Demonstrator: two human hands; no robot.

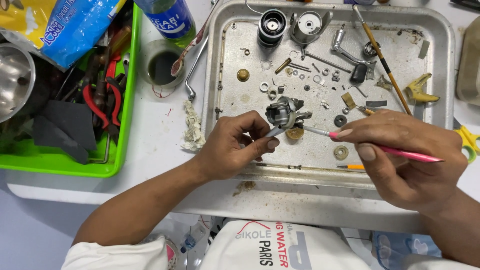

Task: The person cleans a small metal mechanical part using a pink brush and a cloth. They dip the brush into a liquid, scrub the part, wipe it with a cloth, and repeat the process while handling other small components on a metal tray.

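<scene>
My left hand [235, 145] grips a small grey metal mechanism [284, 113], a fishing-reel body part, and holds it over a metal tray [320, 172]. My right hand [405, 155] holds a thin pink brush [400, 152] like a pen, its tip touching the right side of the mechanism. A brass round part [295, 133] lies on the tray just under the mechanism. Several washers, screws and springs are scattered on the tray behind the hands.
At the tray's back lie a black spool [272, 25], a silver rotor [307, 25], a crank handle [350, 55] and a long wooden brush [382, 60]. A green bin [125, 115] with red pliers stands left. A small cup of dark liquid [161, 65] and a blue bottle [170, 20] stand between them.
</scene>
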